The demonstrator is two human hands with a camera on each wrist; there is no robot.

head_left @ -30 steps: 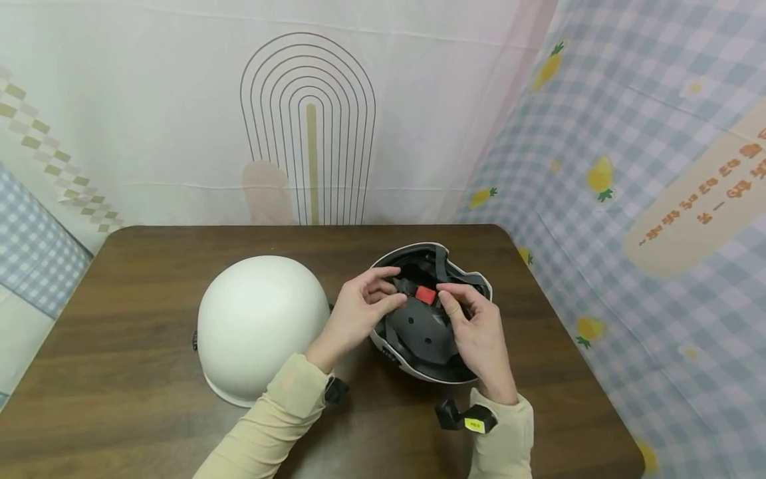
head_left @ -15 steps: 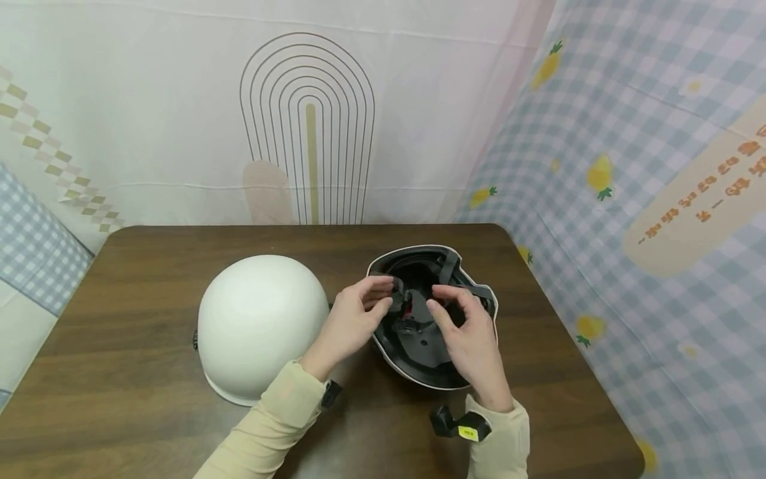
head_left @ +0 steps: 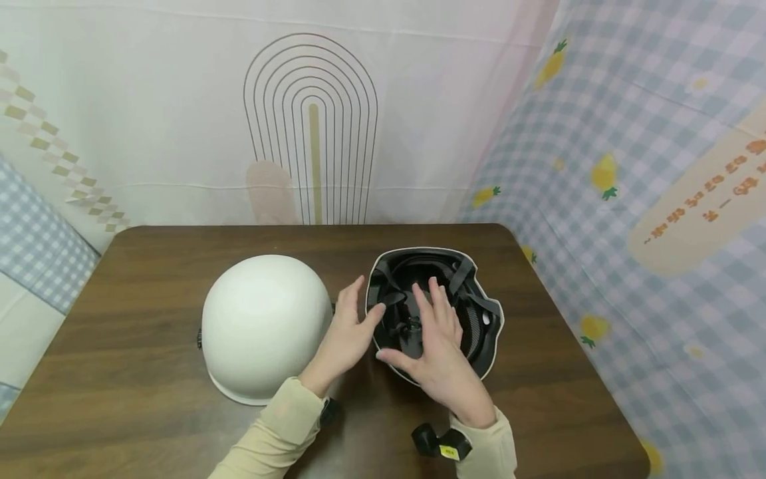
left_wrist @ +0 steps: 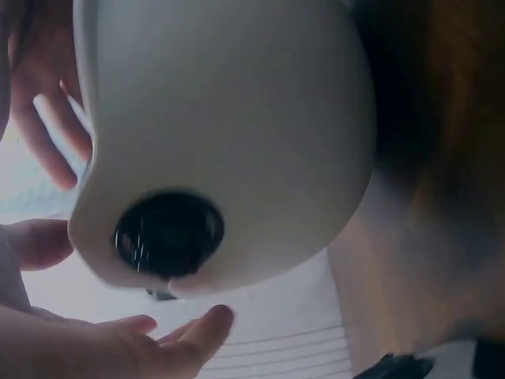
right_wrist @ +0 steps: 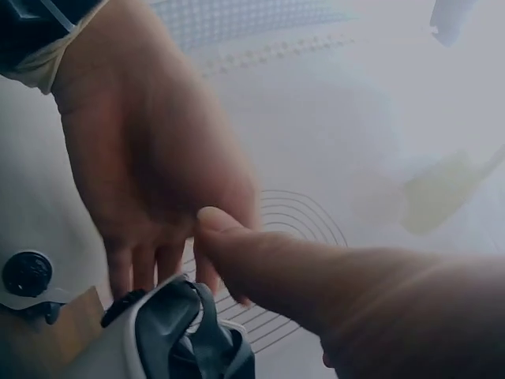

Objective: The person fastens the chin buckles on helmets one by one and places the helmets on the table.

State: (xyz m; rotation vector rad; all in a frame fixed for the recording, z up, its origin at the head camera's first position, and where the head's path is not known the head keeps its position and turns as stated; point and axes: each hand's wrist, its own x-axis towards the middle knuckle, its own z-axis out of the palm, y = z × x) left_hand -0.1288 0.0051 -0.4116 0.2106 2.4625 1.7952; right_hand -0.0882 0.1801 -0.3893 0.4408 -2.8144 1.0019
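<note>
A white helmet (head_left: 473,259) lies upside down on the right half of the table, its black lining and straps (head_left: 459,274) showing. My left hand (head_left: 344,336) is spread beside its left rim, thumb near the edge. Over the near part of the opening, my right hand (head_left: 439,359) has straight fingers and the thumb held apart. In the left wrist view, the shell carries a round black knob (left_wrist: 170,233), with left fingers (left_wrist: 207,332) close beneath it. Neither hand holds anything. The right wrist view has my right thumb (right_wrist: 268,260) crossing in front of the left hand.
A second white helmet (head_left: 266,326) sits dome up to the left, close to my left forearm. Both rest on a brown wooden table (head_left: 114,346). Behind it hangs a white printed cloth (head_left: 419,133), and a blue checked cloth (head_left: 598,253) runs along the right side.
The curled fingers of both hands have straightened and spread. A red piece between them has dropped from sight in the lining. The helmet has turned slightly; my right hand has shifted left and nearer.
</note>
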